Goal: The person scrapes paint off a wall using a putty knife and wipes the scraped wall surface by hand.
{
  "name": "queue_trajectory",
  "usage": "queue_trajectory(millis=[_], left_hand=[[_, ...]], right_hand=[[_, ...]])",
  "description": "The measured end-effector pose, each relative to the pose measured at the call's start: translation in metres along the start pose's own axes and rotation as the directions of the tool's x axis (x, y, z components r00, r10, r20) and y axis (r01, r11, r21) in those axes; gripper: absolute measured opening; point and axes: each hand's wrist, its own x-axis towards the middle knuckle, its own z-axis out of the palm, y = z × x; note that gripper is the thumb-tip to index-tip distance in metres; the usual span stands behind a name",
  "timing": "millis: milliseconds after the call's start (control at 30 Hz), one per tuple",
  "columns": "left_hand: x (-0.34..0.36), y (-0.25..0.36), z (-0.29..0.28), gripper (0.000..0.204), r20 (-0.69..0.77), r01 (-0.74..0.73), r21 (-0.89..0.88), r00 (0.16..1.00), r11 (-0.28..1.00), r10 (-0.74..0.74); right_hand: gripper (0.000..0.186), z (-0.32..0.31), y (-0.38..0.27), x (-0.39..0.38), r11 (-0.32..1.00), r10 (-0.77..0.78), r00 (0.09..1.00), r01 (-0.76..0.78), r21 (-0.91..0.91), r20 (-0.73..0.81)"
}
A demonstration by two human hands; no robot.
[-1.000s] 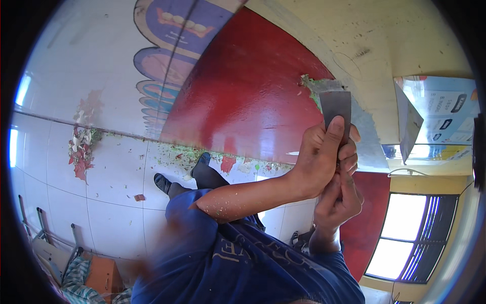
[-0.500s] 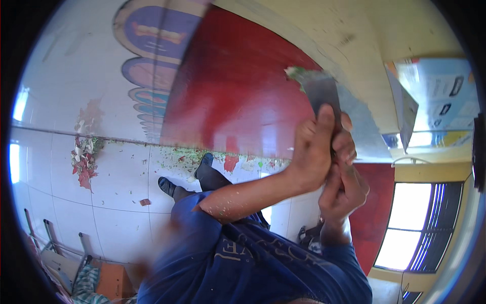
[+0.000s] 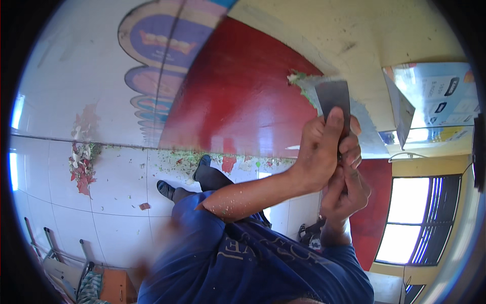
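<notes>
The wall (image 3: 374,45) fills most of the upper view, pale yellow at the upper right. Across it runs a broad area of glossy red paint (image 3: 238,91), and below lies the white tiled floor (image 3: 121,228). Between the red and the yellow is a bare grey strip (image 3: 367,121) with a ragged edge, greenish where it meets the red. A blue-and-white printed sheet (image 3: 440,96) stands out to the right.

The left hand (image 3: 319,147) grips the scraper (image 3: 332,96), its thumb lying along the near face and its fingers wrapped round to the right side. The right hand (image 3: 347,195) is just below, its fingers curled closed on the handle's lower end, as far as the covered handle lets one judge. The scraper is in front of the grey strip, near its ragged edge; whether the blade touches the wall cannot be told.

For a scraping stroke, it would probably pay to set the blade low and flat at the ragged edge, drive from the lower hand and steer with the upper thumb, so a corner doesn't gouge.

The scraper's long axis runs nearly upright in view, leaning slightly left, with the wide blade end pointing up, away from the body.

Smallest are the loose flakes (image 3: 83,167) on the floor.
</notes>
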Motion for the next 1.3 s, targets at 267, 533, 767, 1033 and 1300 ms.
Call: queue_trajectory(millis=[267,533,767,1033,1300], left_hand=[[0.000,0.005,-0.004,0.043,-0.095,-0.038,0.050,0.995,0.998,0.043],[-0.007,0.013,-0.009,0.044,-0.035,-0.132,0.107,0.990,0.985,0.136],[-0.007,0.003,-0.006,0.041,-0.014,-0.067,-0.020,0.998,0.998,0.066],[0.001,0.019,-0.015,0.043,0.016,-0.145,-0.022,0.989,0.989,0.145],[-0.025,0.052,-0.042,0.048,0.123,-0.415,0.644,0.886,0.643,0.448]], right_hand=[[0.019,0.006,-0.008,0.007,0.998,-0.062,0.996,0.064,-0.022,0.062],[0.021,0.008,-0.011,0.012,0.988,-0.154,0.981,0.156,-0.004,0.115],[0.026,-0.001,-0.006,0.005,0.991,-0.095,0.995,0.097,-0.088,0.018],[0.030,0.015,0.007,0.021,0.981,-0.193,0.981,0.193,0.011,0.034],[0.039,0.016,0.010,0.020,0.933,-0.142,0.985,0.100,0.345,0.098]])
